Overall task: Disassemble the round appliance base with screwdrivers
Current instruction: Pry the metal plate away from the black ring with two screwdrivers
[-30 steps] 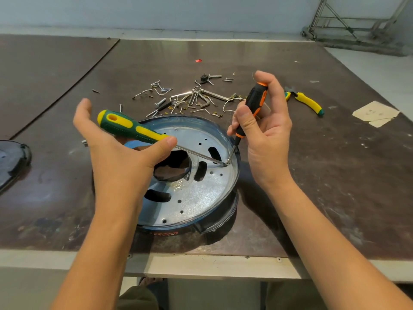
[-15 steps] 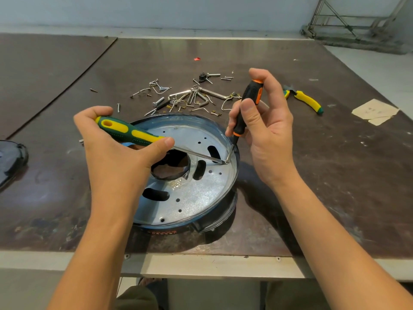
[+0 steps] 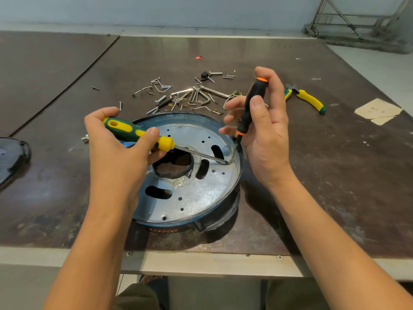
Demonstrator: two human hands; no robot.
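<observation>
Curling left hand [image 3: 116, 157] round green screwdriver [image 3: 125, 128], right hand [image 3: 268, 139] still holding black screwdriver [image 3: 250, 104]

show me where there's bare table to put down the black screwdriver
Bare table right of the round base, nearer you than the yellow pliers and paper scrap. Also left, between base and dark lid. Behind the base it's crowded with loose screws and hex keys.

base plate [image 3: 196, 195]: speckled shiny metal | table [image 3: 324, 175]: dull scuffed board | screws [image 3: 192, 97]: bright metal
</observation>
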